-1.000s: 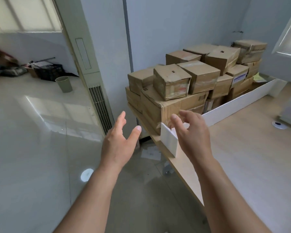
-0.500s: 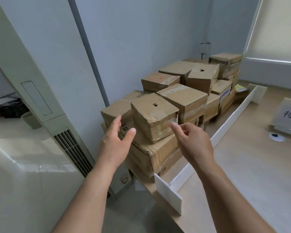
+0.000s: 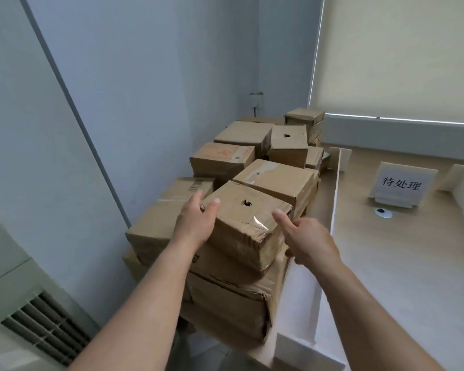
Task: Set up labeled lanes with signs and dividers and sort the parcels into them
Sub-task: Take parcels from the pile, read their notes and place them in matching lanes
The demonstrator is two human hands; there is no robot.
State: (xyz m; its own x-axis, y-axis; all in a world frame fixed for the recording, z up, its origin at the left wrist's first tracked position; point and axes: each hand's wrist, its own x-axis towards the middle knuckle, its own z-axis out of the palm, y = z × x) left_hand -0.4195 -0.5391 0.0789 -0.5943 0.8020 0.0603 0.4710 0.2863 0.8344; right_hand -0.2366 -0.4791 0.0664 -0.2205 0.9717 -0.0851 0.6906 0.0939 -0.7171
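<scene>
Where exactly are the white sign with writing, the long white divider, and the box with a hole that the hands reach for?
White sign point(image 3: 402, 183): head view, its printed face.
Long white divider point(image 3: 334, 204): head view, its top edge.
Box with a hole point(image 3: 248, 223): head view, its top face.

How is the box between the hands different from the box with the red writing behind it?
The nearest box has a ragged hole torn in its top; the red-marked box has red printing and only a tiny round hole. The nearest box has the left hand touching its side and the right hand close by; nothing touches the red-marked box. The nearest box's front edge looks crushed and taped; the red-marked box looks neater. Both are brown cardboard parcels on the pile.
</scene>
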